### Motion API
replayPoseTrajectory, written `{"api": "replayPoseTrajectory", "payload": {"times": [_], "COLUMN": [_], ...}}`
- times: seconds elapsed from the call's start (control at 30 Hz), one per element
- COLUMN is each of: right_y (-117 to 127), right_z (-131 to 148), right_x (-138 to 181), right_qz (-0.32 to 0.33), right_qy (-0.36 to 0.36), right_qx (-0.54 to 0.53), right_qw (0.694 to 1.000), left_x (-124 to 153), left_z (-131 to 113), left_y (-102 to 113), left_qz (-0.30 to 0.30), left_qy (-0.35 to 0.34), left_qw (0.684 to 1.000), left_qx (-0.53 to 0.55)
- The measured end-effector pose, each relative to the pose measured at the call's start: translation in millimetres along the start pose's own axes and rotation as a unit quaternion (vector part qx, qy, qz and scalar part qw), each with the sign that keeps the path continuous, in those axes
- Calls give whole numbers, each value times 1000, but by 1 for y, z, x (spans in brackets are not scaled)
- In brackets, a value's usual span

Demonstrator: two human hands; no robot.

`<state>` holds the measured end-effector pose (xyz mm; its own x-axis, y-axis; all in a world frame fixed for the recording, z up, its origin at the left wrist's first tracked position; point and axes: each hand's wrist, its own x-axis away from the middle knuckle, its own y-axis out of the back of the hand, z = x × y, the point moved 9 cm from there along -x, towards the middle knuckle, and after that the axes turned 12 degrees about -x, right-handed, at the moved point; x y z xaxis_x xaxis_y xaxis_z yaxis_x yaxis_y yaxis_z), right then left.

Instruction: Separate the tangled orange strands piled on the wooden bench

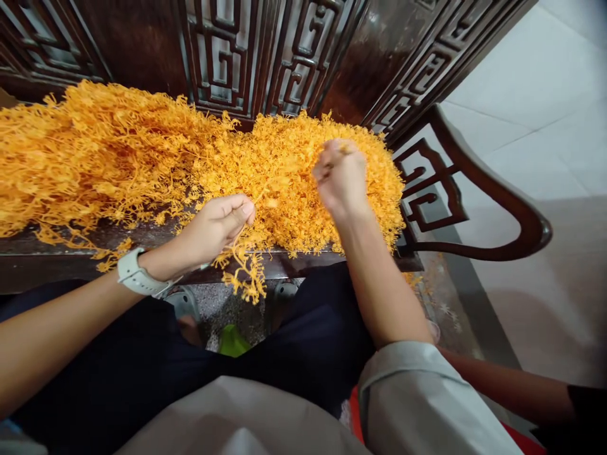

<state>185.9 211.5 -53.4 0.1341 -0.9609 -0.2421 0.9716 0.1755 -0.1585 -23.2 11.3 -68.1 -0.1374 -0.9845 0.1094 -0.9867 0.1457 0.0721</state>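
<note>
My left hand (222,224), with a pale watch strap at its wrist, pinches the stem of an orange-yellow artificial flower sprig (246,272). The sprig's small blossoms hang below my fingers, over the front edge of the bench. Above the right part of the flower heap (284,151), my right hand (345,177) is closed, its fingers curled and smeared by motion. A yellowish bit shows at its knuckles, but what the fingers hold cannot be made out. Between the hands, a thin strand reaches up from my left fingertips against the similar-coloured heap.
A larger flower pile (104,158) covers the left of the dark wooden bench (142,237). Carved lattice panels (222,63) rise behind, and a curved armrest (516,234) stands at the right. Another person's arm (512,385) appears at lower right. Something green (232,341) lies on the floor.
</note>
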Motion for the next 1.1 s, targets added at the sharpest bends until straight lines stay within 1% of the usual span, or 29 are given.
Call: {"api": "replayPoseTrajectory", "payload": {"times": [0.07, 0.1, 0.13, 0.17, 0.2, 0.23, 0.3, 0.37, 0.4, 0.43, 0.5, 0.57, 0.6, 0.67, 0.77, 0.93, 1.03, 1.1], "right_y": [53, 78, 93, 99, 98, 90, 62, 30, 12, -7, -45, -76, -87, -95, -91, -93, -94, -89], "right_z": [8, 15, 21, 24, 25, 24, 24, 30, 33, 34, 29, 23, 23, 28, 34, 23, 16, 15], "right_x": [-19, -23, -24, -24, -22, -18, -7, 7, 15, 23, 43, 66, 75, 85, 85, 87, 86, 82], "right_qz": [-83, -129, -143, -136, -114, -81, -28, -3, 13, 39, 115, 182, 198, 192, 163, 176, 164, 142], "right_qy": [39, 66, 85, 94, 97, 93, 89, 96, 94, 79, 12, -61, -83, -90, -98, -158, -149, -129], "right_qx": [41, 71, 102, 133, 164, 192, 235, 248, 236, 210, 127, 44, 13, -32, -75, -109, -121, -121], "right_qw": [995, 987, 981, 977, 975, 974, 967, 964, 967, 974, 985, 980, 977, 977, 979, 965, 968, 974], "left_x": [9, 13, 16, 18, 19, 19, 17, 15, 14, 13, 11, 9, 8, 5, 2, 0, -1, -2], "left_z": [4, 8, 11, 14, 16, 18, 21, 20, 20, 19, 20, 22, 22, 22, 21, 21, 20, 19], "left_y": [2, 3, 6, 9, 12, 16, 20, 21, 20, 19, 18, 17, 17, 16, 11, -2, -6, -9], "left_qz": [1, 0, -3, -11, -20, -30, -44, -44, -42, -40, -42, -44, -46, -49, -45, -29, -24, -14], "left_qy": [8, 14, 21, 27, 33, 40, 47, 48, 48, 48, 51, 55, 55, 50, 39, 44, 40, 37], "left_qw": [1000, 1000, 1000, 1000, 999, 999, 997, 997, 997, 996, 996, 996, 996, 996, 997, 998, 998, 999], "left_qx": [6, 7, 9, 11, 15, 20, 31, 45, 52, 57, 62, 61, 59, 55, 45, 43, 42, 33]}}
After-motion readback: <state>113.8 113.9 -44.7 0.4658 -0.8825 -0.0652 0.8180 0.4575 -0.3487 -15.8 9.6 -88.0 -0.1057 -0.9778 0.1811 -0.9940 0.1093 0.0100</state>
